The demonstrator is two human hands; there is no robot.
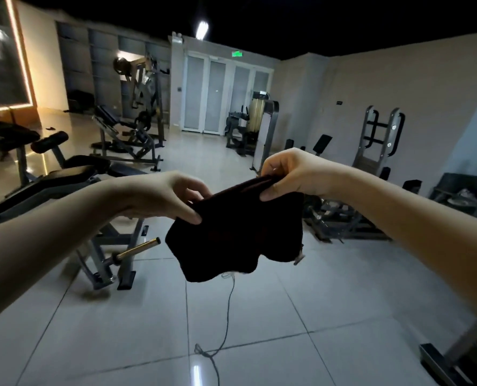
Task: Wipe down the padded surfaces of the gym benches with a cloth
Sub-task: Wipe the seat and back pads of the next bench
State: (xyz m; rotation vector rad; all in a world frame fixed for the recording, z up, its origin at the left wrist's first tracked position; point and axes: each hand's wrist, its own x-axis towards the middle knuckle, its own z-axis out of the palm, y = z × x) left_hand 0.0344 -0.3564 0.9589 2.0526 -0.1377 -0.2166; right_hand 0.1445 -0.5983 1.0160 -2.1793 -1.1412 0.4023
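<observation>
A dark cloth (235, 232) hangs in the air in front of me, held up by both hands at its top edge. My left hand (162, 197) pinches its left corner between thumb and fingers. Slightly higher, my right hand (290, 172) pinches the right corner. A loose thread (227, 316) trails from the cloth's lower edge down toward the tiled floor. A black padded bench (73, 176) on a grey metal frame stands at my left, partly hidden behind my left forearm.
More padded machines stand at the far left (8, 132) and middle left (125, 126). A weight-stack machine (259, 121) stands ahead by the glass doors. A rack (379, 137) and low frames line the right wall. Another frame's foot (451, 360) is at bottom right.
</observation>
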